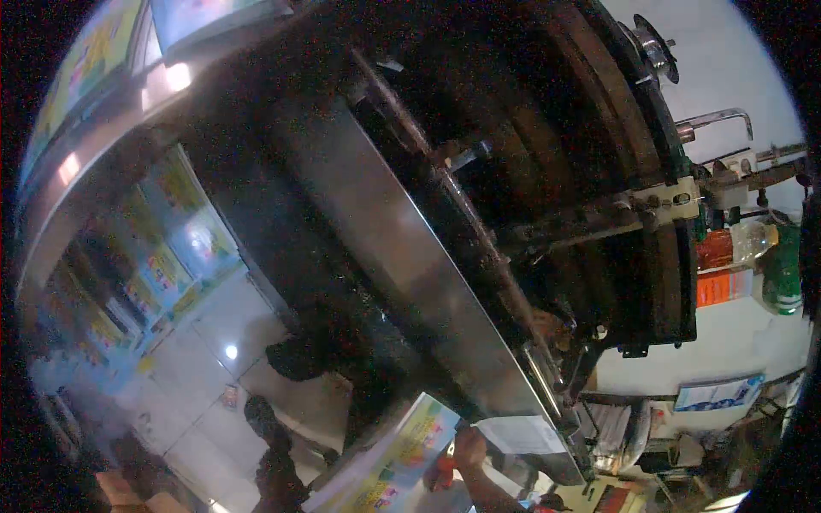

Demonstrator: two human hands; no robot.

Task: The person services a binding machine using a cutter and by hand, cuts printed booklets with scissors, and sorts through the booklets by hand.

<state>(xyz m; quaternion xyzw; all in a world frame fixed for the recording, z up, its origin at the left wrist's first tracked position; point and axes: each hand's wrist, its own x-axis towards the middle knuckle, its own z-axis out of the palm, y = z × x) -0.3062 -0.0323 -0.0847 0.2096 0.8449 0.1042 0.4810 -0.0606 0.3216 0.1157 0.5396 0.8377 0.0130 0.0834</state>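
Neither of my own hands can be made out with certainty in this dim, tilted view. Low in the picture, a small, distant-looking hand (469,449) with bent fingers is beside a stack of printed sheets (402,457). It appears to be another person's hand; what its fingers hold, if anything, is unclear. A red item (440,474) shows close to it, and a white sheet (522,434) lies just to its right. Across the middle stretches a large dark machine (590,128) with a long metal plate (402,231) and a rod (479,227).
More colourful printed sheets (175,265) stand at the left beside pale floor tiles (214,359). Dark shoes (295,357) are on the floor. Bottles (780,274) and a bent metal handle (723,120) are at the right. Printed covers (214,17) lie at the top left.
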